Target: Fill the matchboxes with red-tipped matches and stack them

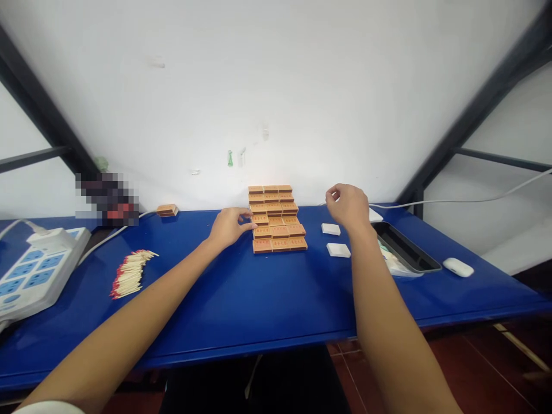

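Observation:
Orange matchboxes [280, 244] form a stepped stack in rows, rising toward the wall. At its left side is my left hand [228, 227], with thumb and forefinger around the end of one matchbox [260, 219]. That box looks slightly raised above its neighbours. To the right of the stack, my right hand [350, 206] hovers over the table with fingers curled and the tips close together. Whether anything sits between those fingertips I cannot make out. Below it lie two small white boxes [330, 229].
Loose red-tipped matches [131, 275] lie in a pile at the left, and a matchbox [167, 210] rests near the wall. A power strip [38, 270] occupies the far left. On the right are a dark tray [409, 247], a white rounded case [457, 267] and a cable [431, 201].

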A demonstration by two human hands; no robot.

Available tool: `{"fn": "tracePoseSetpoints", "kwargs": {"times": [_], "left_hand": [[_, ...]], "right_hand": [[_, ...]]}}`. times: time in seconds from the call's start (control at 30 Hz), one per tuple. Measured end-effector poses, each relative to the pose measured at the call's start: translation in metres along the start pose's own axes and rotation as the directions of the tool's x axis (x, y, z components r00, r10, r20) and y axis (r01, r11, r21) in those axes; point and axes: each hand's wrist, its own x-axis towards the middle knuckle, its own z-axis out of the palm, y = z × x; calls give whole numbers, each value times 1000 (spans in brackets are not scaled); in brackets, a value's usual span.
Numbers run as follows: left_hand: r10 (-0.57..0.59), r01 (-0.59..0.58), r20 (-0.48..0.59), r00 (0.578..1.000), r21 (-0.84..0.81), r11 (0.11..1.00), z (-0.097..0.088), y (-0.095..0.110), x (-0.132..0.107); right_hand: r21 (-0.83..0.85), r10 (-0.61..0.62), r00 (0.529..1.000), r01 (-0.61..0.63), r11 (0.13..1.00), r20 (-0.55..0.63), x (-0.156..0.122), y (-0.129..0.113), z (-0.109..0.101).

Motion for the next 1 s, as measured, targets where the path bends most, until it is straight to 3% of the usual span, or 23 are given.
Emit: {"fn": "tracePoseSetpoints", "kwargs": {"times": [0.07, 0.13, 0.23, 0.3, 0.47, 0.53, 0.63, 0.7, 0.77, 0.83, 0.9, 1.0], "left_hand": [[6, -6, -12, 1000, 17, 1000, -4, 3, -2], [24, -22, -29, 999, 51, 998, -15, 6, -6], [65, -55, -64, 996, 154, 987, -48, 4, -19], [50, -44, -23, 999, 187, 981, -80, -7, -31], [-159, 145, 26, 987, 285, 947, -164, -57, -74], [-226, 199, 40, 973, 340, 919, -188, -75, -93], [-380, 377, -35, 924, 243, 894, -206, -85, -115], [-363, 360, 10, 932, 88, 929, -204, -80, -123], [-254, 260, 89, 963, -55, 964, -195, -71, -125], [-163, 181, 150, 975, -116, 977, -182, -62, -120], [-87, 107, 152, 985, -129, 986, -171, -57, -111], [-50, 64, 121, 991, -108, 992, -165, -61, -95]], "right_hand": [[-73, 73, 989, -64, 995, 128, 1, 8, -2], [-144, 125, 937, -81, 986, 327, 0, 16, -2], [-189, 150, 802, -47, 981, 578, -1, 23, 2], [-200, 157, 762, -38, 979, 628, -1, 24, 6], [-209, 157, 780, -35, 977, 606, 0, 26, 2], [-166, 110, 832, -22, 986, 543, -2, 18, -7], [141, -105, 952, 66, 988, 289, -16, -21, -23], [430, -280, 947, 190, 882, 157, -35, -67, -29], [622, -482, 866, 308, 720, 129, -57, -120, -27], [655, -674, 729, 451, 606, 122, -74, -172, -18], [619, -780, 610, 561, 549, 140, -83, -216, -5], [582, -844, 512, 641, 500, 162, -79, -261, 17]]}}
